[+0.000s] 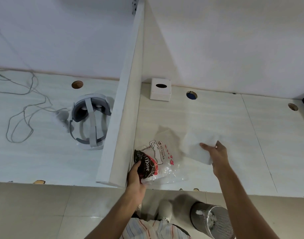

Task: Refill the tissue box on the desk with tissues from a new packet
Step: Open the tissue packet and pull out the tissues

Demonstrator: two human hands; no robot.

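Note:
A white cube tissue box (160,91) with a dark oval slot on top stands at the back of the desk, against the wall. My right hand (216,153) grips a thick stack of white tissues (197,147) just above the desk's middle. My left hand (136,176) holds the clear plastic tissue packet (156,161), printed in red, black and white, near the front edge beside the divider. The packet looks crumpled and mostly flat.
A white divider panel (123,107) separates this desk from the left one, where a VR headset (90,120) and grey cables (22,107) lie. Round cable holes (191,95) pierce the desk. A wire waste bin (212,220) stands on the floor below.

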